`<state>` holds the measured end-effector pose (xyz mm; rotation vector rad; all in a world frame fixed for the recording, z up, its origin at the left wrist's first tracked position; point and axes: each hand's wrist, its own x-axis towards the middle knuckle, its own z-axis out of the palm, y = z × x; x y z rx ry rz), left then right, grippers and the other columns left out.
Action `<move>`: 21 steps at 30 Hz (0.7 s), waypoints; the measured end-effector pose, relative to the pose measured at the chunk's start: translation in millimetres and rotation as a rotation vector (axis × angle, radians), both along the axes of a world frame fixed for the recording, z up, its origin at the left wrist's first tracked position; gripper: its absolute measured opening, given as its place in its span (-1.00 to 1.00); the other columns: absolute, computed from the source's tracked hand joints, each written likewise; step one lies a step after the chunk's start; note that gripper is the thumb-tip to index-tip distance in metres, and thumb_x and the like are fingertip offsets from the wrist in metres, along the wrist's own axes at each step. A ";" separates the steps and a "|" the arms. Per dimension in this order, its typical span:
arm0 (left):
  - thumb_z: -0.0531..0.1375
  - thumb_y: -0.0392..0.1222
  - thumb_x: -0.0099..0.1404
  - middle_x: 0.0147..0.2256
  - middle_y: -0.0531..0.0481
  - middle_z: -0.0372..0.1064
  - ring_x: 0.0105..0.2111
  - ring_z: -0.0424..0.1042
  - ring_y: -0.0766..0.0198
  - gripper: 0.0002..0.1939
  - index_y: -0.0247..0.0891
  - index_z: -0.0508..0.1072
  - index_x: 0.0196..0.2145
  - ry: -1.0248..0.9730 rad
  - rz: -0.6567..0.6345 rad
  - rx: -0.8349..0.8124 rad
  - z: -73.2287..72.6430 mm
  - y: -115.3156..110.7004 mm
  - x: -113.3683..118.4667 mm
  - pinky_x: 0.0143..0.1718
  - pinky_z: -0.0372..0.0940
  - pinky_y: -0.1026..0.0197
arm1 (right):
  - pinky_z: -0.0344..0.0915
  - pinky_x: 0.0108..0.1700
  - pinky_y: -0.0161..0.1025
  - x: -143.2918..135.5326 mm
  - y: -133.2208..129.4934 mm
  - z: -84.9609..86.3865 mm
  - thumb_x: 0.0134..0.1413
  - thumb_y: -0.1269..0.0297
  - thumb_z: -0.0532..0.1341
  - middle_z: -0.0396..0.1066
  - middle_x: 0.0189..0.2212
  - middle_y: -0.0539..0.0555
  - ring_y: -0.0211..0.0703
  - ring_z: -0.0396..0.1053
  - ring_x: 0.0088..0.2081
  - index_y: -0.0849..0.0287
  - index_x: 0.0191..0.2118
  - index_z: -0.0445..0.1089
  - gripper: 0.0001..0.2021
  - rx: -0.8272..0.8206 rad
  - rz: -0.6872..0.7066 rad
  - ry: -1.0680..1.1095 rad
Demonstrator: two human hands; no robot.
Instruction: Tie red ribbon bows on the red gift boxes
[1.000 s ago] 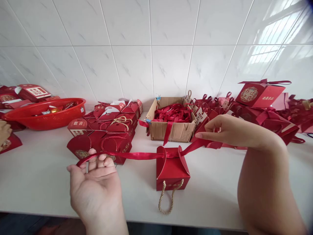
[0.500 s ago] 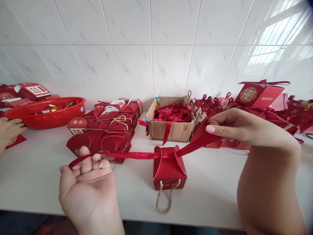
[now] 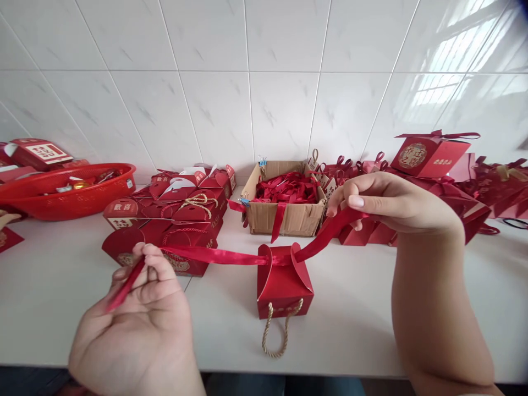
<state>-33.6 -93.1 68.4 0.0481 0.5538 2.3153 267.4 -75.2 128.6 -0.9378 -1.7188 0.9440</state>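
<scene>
A small red gift box (image 3: 284,286) stands on the white table, its gold rope handle (image 3: 275,335) hanging toward me. Through the top of the box runs a red ribbon (image 3: 226,257), stretched out to both sides. My left hand (image 3: 140,324), palm up, pinches the left end between its fingers, and the tip trails over the palm. On the right, my right hand (image 3: 371,201) grips the other end between thumb and fingers, raised above the box. Both hands are apart from the box itself.
Behind the box is a cardboard box (image 3: 284,220) of red ribbons with blue binder clips. Finished-looking red boxes (image 3: 429,157) pile up at right, more red boxes (image 3: 165,220) at left. A red plastic basket (image 3: 70,203) stands far left, a co-worker's hand (image 3: 6,218) near it.
My left hand has closed its fingers on the ribbon and shifted slightly left and down. My right hand has moved a little left, and the ribbon there sags more. The co-worker's hand has mostly left view.
</scene>
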 end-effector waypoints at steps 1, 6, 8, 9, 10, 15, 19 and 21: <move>0.03 -0.51 -0.13 -0.35 -0.14 0.38 -0.19 0.48 0.29 -0.84 -0.40 0.28 -0.51 -0.022 -0.004 -0.022 1.2 -0.9 2.1 -0.31 0.45 0.45 | 0.27 -0.46 -0.30 -0.7 1.5 -0.1 0.01 0.14 0.32 0.40 -0.58 0.07 -0.28 0.30 -0.55 0.20 -0.60 0.39 -0.71 -0.033 0.073 -0.020; 0.00 -0.67 -0.25 -0.37 -0.05 0.43 -0.11 0.48 0.30 -0.63 -0.38 0.33 -0.47 0.053 -0.003 -0.002 -1.3 -2.0 6.8 -0.10 0.43 0.39 | 0.12 -0.63 -0.39 -5.1 8.6 -0.5 0.07 0.24 0.28 0.47 -0.15 0.14 -0.38 0.30 -0.60 0.19 -0.54 0.29 -0.75 -0.224 0.224 0.181; 0.05 -0.70 -0.17 -0.37 -0.02 0.46 -0.08 0.47 0.32 -0.65 -0.37 0.37 -0.46 0.163 -0.004 0.058 -4.8 -1.8 7.0 -0.01 0.38 0.39 | 0.04 -0.69 -0.42 -9.3 11.6 -1.3 0.04 0.23 0.29 0.46 -0.10 0.14 -0.36 0.33 -0.59 0.18 -0.50 0.29 -0.78 -0.277 0.244 0.262; 0.09 -0.69 -0.12 -0.36 0.00 0.47 -0.08 0.47 0.33 -0.67 -0.36 0.40 -0.45 0.229 0.002 0.080 -6.2 -2.3 7.6 0.04 0.35 0.39 | 0.01 -0.70 -0.43 -12.5 13.1 -1.9 0.03 0.22 0.30 0.47 -0.11 0.15 -0.35 0.34 -0.59 0.18 -0.48 0.30 -0.79 -0.295 0.253 0.303; 0.14 -0.67 -0.06 -0.35 0.04 0.48 -0.07 0.46 0.35 -0.70 -0.35 0.42 -0.44 0.297 0.020 0.091 -7.0 -3.4 8.7 0.07 0.33 0.38 | 0.00 -0.71 -0.44 -16.3 14.4 -2.4 0.01 0.20 0.30 0.49 -0.14 0.14 -0.35 0.33 -0.59 0.18 -0.48 0.31 -0.79 -0.305 0.257 0.348; 0.26 -0.44 0.15 -0.36 0.16 0.47 -0.18 0.48 0.41 -0.86 -0.23 0.48 -0.43 0.521 0.128 0.092 -4.4 -12.4 17.4 0.02 0.34 0.37 | 0.02 -0.71 -0.45 -37.8 16.8 -4.5 -0.09 0.19 0.34 0.48 -0.45 0.02 -0.40 0.24 -0.65 0.19 -0.53 0.38 -0.79 -0.387 0.265 0.566; 0.23 -0.40 0.19 -0.42 0.14 0.43 -0.35 0.42 0.44 -0.86 -0.21 0.47 -0.47 0.493 0.086 0.098 0.0 -14.3 18.6 -0.31 0.36 0.42 | 0.09 -0.66 -0.43 -41.4 15.6 -5.2 -0.06 0.17 0.33 0.35 -0.57 -0.04 -0.42 0.20 -0.66 0.20 -0.61 0.34 -0.72 -0.406 0.274 0.618; 0.23 -0.41 0.17 -0.42 0.11 0.42 -0.40 0.37 0.42 -0.86 -0.22 0.47 -0.48 0.474 0.056 0.091 3.1 -13.4 18.5 -0.43 0.30 0.40 | 0.10 -0.63 -0.40 -38.9 14.9 -4.6 -0.02 0.16 0.30 0.31 -0.59 -0.03 -0.40 0.19 -0.65 0.19 -0.63 0.33 -0.69 -0.359 0.231 0.597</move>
